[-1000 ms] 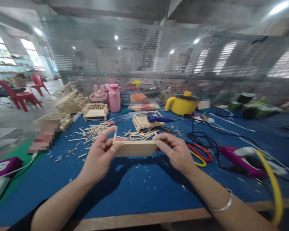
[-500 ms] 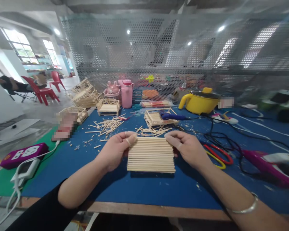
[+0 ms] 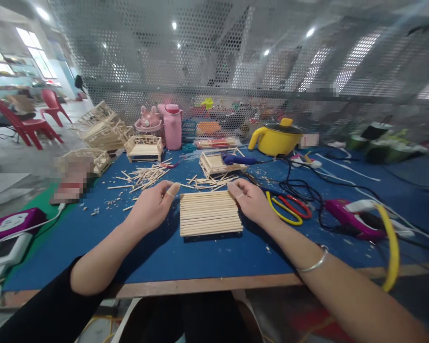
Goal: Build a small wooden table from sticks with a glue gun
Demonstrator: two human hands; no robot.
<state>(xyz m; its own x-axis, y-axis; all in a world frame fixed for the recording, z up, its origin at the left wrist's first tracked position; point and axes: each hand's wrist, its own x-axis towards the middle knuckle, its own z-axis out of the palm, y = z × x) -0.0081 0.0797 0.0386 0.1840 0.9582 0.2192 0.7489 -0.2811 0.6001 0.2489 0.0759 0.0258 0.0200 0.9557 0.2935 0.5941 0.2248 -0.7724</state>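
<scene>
Panel of slim, pale wooden rods (image 3: 210, 214), rectangular, now seems to rest on the blue tabletop (image 3: 218, 262). The bare left hand (image 3: 152, 202), at nine o'clock, has released it; the bare right hand (image 3: 253, 200) nears its two o'clock corner, grip unclear. Holding apparently became setting down.

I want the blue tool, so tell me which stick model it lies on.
The rightmost model, behind the right stick pile: the blue tool crosses it; others further left lack it.
</scene>
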